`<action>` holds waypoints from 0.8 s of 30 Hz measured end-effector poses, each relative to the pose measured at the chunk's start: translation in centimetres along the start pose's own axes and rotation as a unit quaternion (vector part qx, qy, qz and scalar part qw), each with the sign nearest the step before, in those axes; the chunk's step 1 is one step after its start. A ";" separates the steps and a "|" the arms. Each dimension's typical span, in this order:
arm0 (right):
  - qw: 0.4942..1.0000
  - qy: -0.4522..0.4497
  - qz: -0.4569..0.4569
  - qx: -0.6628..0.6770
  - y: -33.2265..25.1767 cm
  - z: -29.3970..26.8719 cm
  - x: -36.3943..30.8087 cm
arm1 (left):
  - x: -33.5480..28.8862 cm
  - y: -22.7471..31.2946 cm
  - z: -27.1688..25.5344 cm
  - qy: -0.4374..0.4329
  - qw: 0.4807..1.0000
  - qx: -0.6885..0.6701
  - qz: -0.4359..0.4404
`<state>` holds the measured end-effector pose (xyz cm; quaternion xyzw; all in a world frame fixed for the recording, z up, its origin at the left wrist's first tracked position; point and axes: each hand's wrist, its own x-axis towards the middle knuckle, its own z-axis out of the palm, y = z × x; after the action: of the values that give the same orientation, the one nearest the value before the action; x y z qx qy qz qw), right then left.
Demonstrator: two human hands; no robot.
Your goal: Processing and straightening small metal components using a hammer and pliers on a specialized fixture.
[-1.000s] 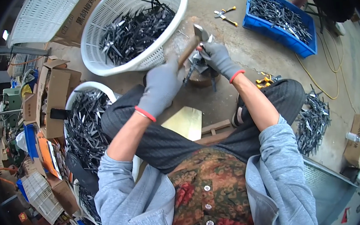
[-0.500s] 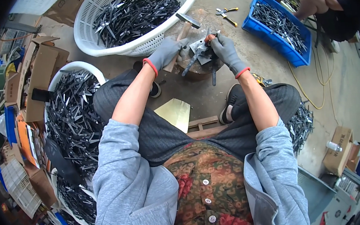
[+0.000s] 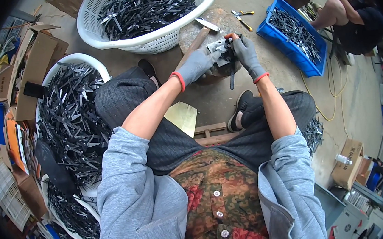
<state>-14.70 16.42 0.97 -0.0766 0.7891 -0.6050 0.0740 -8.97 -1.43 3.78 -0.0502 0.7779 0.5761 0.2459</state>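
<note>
Light is soft; edges curve into black.

Cardboard box [image 3: 345, 174]; apparently a bottle [image 3: 343, 159]

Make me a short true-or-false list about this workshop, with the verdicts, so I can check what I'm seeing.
1. The left hand and right hand both wear grey gloves. True.
2. The hammer has a bright blue handle. False: the handle is brown.
3. Both hands are close to the small metal block on the stump. True.
4. The blue crate is empty. False: it holds many dark strips.
5. The pliers have yellow-and-black handles. True.
6. The large white basket stands right of the blue crate. False: it stands to its left.
</note>
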 end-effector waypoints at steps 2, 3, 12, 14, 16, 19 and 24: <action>1.000 0.002 0.007 0.004 -0.4 -0.1 -0.1 | -0.1 -0.1 0.3 -0.035 0.997 -0.058 -0.045; 0.999 0.011 0.025 0.029 -0.7 -0.4 -0.3 | -0.1 -0.2 0.4 -0.045 0.996 -0.065 -0.037; 0.983 0.058 0.035 -0.168 -2.1 -4.7 -3.2 | 0.1 -0.7 1.6 -0.006 0.993 -0.105 -0.053; 0.994 0.075 0.021 -0.070 -2.4 -4.7 -3.3 | 0.0 -0.6 1.7 -0.001 0.992 -0.112 -0.057; 0.995 0.081 0.056 0.024 -2.8 -4.6 -3.3 | -0.1 -0.5 1.6 0.003 0.990 -0.125 -0.060; 0.992 0.054 0.053 0.098 -3.0 -3.2 -2.8 | -0.1 -0.5 1.6 0.002 0.990 -0.118 -0.071; 0.997 0.005 0.052 0.059 -2.4 -1.6 -1.9 | -0.2 -0.5 1.8 0.009 0.985 -0.144 -0.090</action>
<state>-13.08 17.77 3.74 -0.0286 0.7554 -0.6460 0.1059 -8.02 -0.03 3.02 -0.1599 0.6813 0.6571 0.2802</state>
